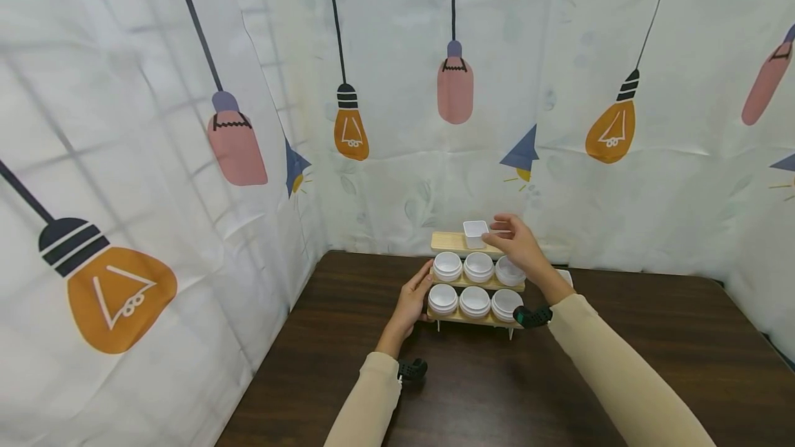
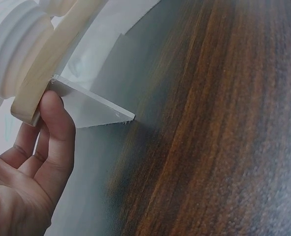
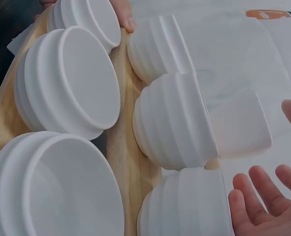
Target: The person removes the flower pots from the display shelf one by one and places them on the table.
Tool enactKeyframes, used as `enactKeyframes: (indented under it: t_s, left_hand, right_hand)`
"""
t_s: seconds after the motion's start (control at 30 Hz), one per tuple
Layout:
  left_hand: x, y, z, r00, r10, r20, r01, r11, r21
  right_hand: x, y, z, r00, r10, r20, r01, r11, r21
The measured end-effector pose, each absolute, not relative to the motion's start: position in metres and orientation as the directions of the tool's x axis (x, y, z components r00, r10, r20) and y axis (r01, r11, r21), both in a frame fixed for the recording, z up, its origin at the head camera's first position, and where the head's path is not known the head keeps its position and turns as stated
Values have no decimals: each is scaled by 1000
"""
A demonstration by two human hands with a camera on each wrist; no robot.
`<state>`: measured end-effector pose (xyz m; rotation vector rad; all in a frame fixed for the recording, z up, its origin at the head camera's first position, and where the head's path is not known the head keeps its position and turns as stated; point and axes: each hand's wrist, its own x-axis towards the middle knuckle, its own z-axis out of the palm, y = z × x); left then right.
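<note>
A three-tier wooden stand (image 1: pixel 446 242) stands on the table, its two lower tiers carrying several white ribbed round bowls (image 1: pixel 475 301). On the top tier sits a white square cup (image 1: pixel 475 234). My left hand (image 1: pixel 410 303) holds the stand's left end; the left wrist view shows its thumb against the wooden board (image 2: pixel 37 78) beside a clear triangular support (image 2: pixel 93 105). Just right of the square cup is my right hand (image 1: pixel 520 245), its fingers spread. In the right wrist view, that hand's fingers (image 3: pixel 263 196) appear apart from the cup (image 3: pixel 243 128).
The dark wooden table (image 1: pixel 596 357) extends in front and to both sides of the stand. A white curtain (image 1: pixel 397 199) printed with lamps hangs behind and at the left. Part of a white object (image 1: pixel 566 276) shows behind my right wrist.
</note>
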<state>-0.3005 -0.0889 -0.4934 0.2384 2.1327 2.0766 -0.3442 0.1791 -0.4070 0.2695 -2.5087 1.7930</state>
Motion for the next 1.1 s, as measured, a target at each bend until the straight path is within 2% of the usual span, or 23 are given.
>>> enactKeyframes:
  t_s: [0.73,1.1]
  left_hand:
    - [-300,-86,-495,-980,198,8,10,9,1000]
    - [-320,-85,-525,-983,183,-1,6,36,999]
  right_hand:
    - [-353,162,-406,-992,-101,74,-108,387,-916]
    - [-352,154,-409,-994,-61,89,-107,465,-879]
